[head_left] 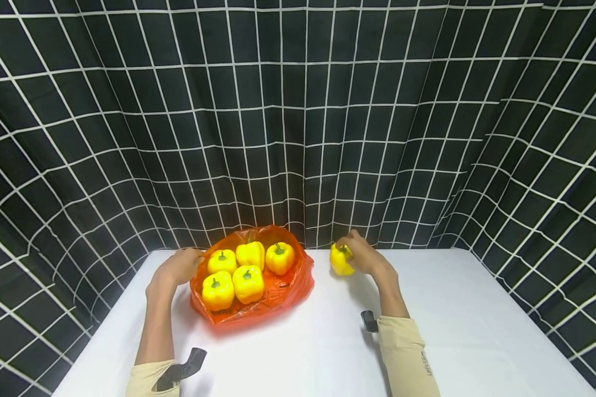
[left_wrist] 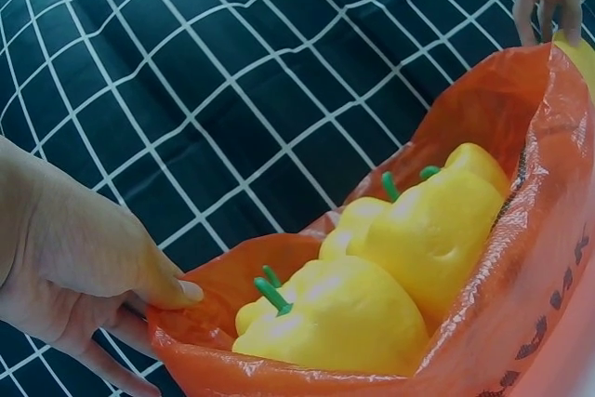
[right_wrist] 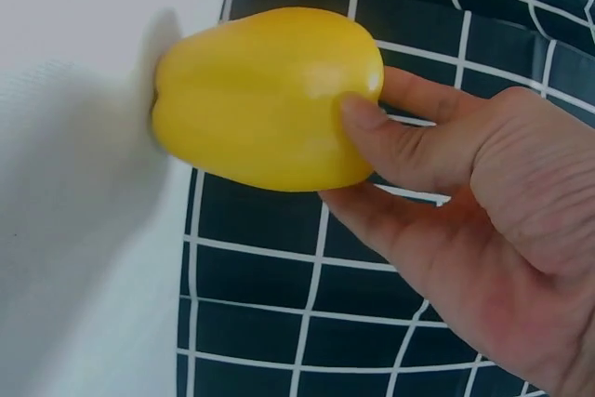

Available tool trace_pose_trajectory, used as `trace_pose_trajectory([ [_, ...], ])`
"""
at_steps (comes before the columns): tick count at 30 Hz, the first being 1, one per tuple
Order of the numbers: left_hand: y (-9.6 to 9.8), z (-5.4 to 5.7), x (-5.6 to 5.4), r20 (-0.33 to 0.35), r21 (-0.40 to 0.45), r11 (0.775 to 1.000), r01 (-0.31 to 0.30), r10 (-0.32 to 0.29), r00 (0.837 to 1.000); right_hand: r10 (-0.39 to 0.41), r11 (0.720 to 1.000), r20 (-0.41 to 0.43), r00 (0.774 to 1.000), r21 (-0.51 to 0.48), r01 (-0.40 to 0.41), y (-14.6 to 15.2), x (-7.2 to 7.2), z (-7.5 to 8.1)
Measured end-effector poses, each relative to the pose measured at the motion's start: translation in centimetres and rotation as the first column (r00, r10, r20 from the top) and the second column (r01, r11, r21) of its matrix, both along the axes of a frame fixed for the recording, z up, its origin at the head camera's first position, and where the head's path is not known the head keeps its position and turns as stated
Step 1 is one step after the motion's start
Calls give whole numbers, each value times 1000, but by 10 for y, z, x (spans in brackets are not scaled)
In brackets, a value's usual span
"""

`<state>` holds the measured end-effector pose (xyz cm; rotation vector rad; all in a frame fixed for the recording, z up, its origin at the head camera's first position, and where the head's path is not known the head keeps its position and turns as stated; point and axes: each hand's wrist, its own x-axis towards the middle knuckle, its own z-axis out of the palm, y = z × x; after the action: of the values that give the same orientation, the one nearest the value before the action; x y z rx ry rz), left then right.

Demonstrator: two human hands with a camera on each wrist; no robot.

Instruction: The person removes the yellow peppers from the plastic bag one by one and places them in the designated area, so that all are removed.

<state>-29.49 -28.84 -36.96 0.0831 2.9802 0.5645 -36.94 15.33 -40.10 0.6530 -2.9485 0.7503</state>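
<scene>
A red-orange plastic bag (head_left: 278, 286) lies open on the white table, with several yellow bell peppers (head_left: 248, 284) inside, their green stems upward. My left hand (head_left: 180, 267) pinches the bag's left rim between thumb and fingers, as the left wrist view shows. To the right of the bag, my right hand (head_left: 362, 255) grips a single yellow bell pepper (right_wrist: 265, 99) by its upper end, thumb on one side and fingers on the other. That pepper's base touches or nearly touches the tabletop; I cannot tell which.
The white table (head_left: 457, 309) stretches out in front and to both sides. Behind and beside it hangs a dark curtain (head_left: 258, 121) with a white grid. A black strap (head_left: 179, 375) sits on the left wrist, and another on the right.
</scene>
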Motion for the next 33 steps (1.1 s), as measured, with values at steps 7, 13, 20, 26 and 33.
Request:
trace_pose_trajectory([
  [7,-3,2,0,-22,-10,1000,16,-16,1000,-47,999,27,999,9,47,1,0,5],
  [13,-2,1,1,-10,3,1000,3,-3,1000,-22,999,-15,1000,-32,21,3,-3,4],
  [20,-2,-1,0,2,6,1000,-9,9,1000,27,999,-42,999,-23,-28,6,0,5],
  [26,-3,-5,-1,0,1,1000,4,-4,1000,-5,996,81,997,92,-3,11,7,6],
  [33,-4,-2,-2,-40,-20,999,32,-32,999,-1,994,60,998,112,-6,11,4,5],
])
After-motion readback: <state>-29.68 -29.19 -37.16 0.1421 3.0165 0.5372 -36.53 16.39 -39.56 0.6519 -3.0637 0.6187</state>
